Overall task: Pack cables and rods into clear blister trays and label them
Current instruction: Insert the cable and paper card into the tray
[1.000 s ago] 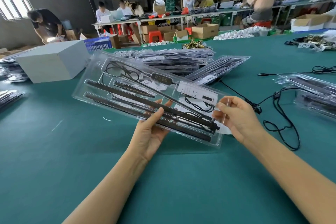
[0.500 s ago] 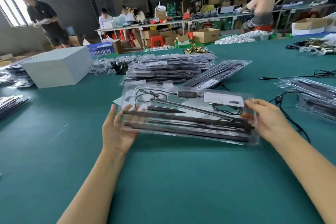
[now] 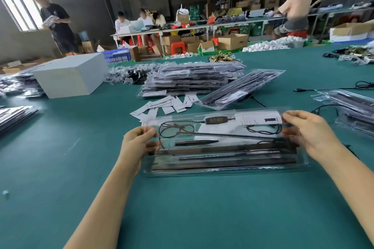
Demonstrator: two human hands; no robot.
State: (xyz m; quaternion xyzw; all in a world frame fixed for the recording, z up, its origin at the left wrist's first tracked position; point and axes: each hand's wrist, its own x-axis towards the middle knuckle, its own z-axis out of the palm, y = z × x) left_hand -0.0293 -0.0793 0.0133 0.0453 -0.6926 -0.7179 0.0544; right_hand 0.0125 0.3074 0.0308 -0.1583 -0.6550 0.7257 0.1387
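I see the left hand (image 3: 135, 143) and right hand (image 3: 309, 133), fingers curled, pinching opposite ends of the clear plastic blister tray (image 3: 222, 170) holding black rods and a coiled cable, just above the green table (image 3: 182, 208), near scattered white paper labels (image 3: 162, 106)

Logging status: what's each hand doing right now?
Left hand: grips the blister tray at its left end.
Right hand: grips its right end.
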